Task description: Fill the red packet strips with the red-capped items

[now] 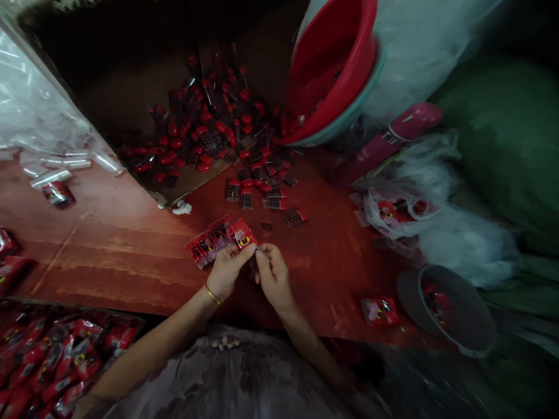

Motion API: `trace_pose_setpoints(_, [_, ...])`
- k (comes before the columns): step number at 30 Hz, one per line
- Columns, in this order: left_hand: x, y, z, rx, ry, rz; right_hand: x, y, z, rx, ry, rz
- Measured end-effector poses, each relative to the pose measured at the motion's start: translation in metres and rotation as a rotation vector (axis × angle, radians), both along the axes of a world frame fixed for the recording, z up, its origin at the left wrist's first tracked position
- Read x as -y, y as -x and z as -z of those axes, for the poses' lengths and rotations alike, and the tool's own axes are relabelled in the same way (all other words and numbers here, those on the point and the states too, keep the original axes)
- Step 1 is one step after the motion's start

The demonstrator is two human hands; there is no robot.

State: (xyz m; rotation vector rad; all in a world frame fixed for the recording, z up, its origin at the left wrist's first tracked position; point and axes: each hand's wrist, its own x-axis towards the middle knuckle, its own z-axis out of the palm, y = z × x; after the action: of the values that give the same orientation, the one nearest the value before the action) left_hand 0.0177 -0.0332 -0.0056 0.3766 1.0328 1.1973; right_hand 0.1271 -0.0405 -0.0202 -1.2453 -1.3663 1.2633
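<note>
Pinching the end of a fanned row of red packets (220, 238) with the left hand (227, 270), fingers clenched on the rightmost packet; right hand (273, 276) right beside it, fingers closed on something small, can't tell what. Packets lying on the red counter (117, 250) just in front of both hands. Off to the left edge, a heap of filled red packets (52, 358) below the counter. Further out, small dark pieces with red caps (262, 186) scattered loose, then a bigger pile of them (196, 134) on cardboard. Tilted red basin (332, 64) at the back right.
</note>
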Motion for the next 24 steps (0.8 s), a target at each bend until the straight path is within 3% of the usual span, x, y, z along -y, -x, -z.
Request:
trace_pose_setpoints(5, [0.003,0.011,0.000,-0.033,-0.021,-0.053,-0.006,-0.009,0.001,-0.118,0.035,-0.108])
trace_pose_setpoints(10, [0.015,0.015,-0.001,0.074,0.106,-0.001,-0.013,0.007,0.005,0.001,-0.001,-0.069])
trace_pose_setpoints(14, [0.024,0.049,-0.004,0.051,0.159,-0.077,-0.029,0.005,-0.001,0.259,-0.199,-0.124])
trace_pose_setpoints(16, [0.026,0.081,-0.004,0.049,0.169,-0.184,-0.048,-0.014,-0.004,0.513,-0.305,-0.020])
trace_pose_setpoints(18, [0.029,0.118,-0.002,0.055,0.187,-0.425,-0.072,-0.039,-0.002,0.839,-0.361,0.146])
trace_pose_setpoints(20, [0.033,0.147,0.000,0.072,0.221,-0.663,-0.091,-0.060,0.005,1.078,-0.307,0.204])
trace_pose_setpoints(22, [0.037,0.160,0.002,0.069,0.202,-0.744,-0.098,-0.070,0.016,1.193,-0.248,0.132])
trace_pose_setpoints(24, [0.039,0.154,0.003,-0.017,0.149,-0.682,-0.091,-0.069,0.025,1.224,-0.260,0.044])
